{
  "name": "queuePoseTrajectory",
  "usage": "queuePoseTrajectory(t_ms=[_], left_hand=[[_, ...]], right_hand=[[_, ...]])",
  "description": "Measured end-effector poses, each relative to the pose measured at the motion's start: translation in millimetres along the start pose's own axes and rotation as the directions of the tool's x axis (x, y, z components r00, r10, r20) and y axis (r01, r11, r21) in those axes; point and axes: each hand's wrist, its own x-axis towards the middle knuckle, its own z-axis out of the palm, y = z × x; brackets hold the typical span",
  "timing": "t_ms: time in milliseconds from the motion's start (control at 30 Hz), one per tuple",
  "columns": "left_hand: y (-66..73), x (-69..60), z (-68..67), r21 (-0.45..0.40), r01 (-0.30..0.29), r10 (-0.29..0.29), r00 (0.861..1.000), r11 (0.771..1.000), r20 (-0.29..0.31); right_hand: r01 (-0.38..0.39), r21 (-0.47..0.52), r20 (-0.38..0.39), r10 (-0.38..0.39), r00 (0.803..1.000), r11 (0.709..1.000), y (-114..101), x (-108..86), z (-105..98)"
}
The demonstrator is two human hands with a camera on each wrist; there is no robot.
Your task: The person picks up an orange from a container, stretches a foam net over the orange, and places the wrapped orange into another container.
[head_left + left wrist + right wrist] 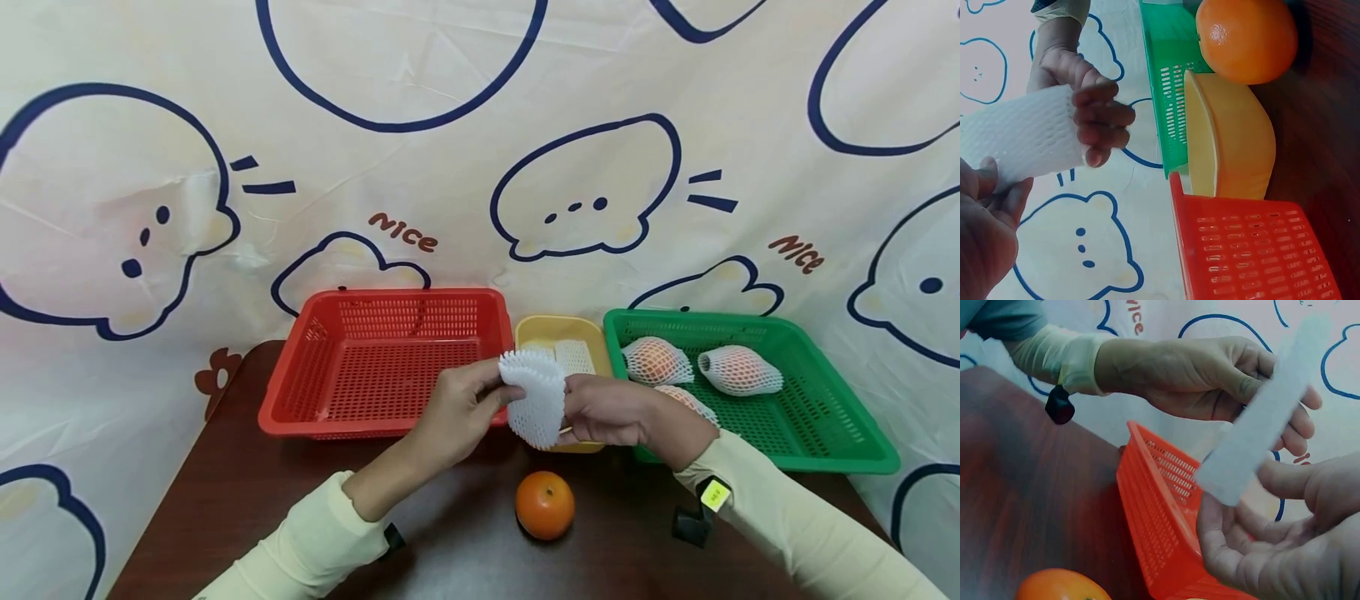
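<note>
A white foam net sleeve (536, 404), flattened, is held up over the table between both hands. My left hand (454, 415) pinches its left edge between thumb and fingers. At the opposite edge, my right hand (611, 408) grips the sleeve with curled fingers, partly hidden behind it in the head view. The right wrist view shows the sleeve (1260, 419) edge-on, its lower end at the right hand's thumb and fingers. Below the hands, a bare orange (545, 505) sits on the dark table.
A red basket (300, 421) stands at the back left. Behind the hands, a yellow tub (592, 329) contains more white foam sleeves. In the green basket (840, 400) at right lie several fruits in foam nets (738, 371). A patterned cloth (450, 183) hangs behind.
</note>
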Motion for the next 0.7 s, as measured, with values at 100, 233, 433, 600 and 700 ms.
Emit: queuePoseTrajectory(t_ms=[100,233,433,600,700], left_hand=[[0.5,-0.4,-0.6,0.062,-0.064,0.064,0.998,0.996,-0.006],[1.5,-1.5,-1.8,0.114,-0.149,0.149,0.989,0.982,0.009],[0.9,-4.4,-1.9,0.146,-0.225,0.225,0.974,0.963,0.013],[-0.6,-5.7,0.6,0.128,-0.183,0.19,0.981,0.975,-0.048],[0.7,-7.3,4.4,0.049,-0.017,0.022,0.995,0.999,-0.095]], right_hand=[[-0.04,0.042,0.042,0.039,0.998,0.998,2.0,-0.6,0.5],[-0.07,0.09,0.087,0.062,0.994,0.994,3.0,-1.8,2.5],[-0.071,0.11,0.067,0.063,0.996,0.991,3.1,-2.3,2.6],[-0.011,0.193,0.041,0.003,0.999,0.981,2.1,-0.9,0.5],[0.044,0.248,0.004,-0.047,0.999,0.968,1.4,-0.1,-0.8]])
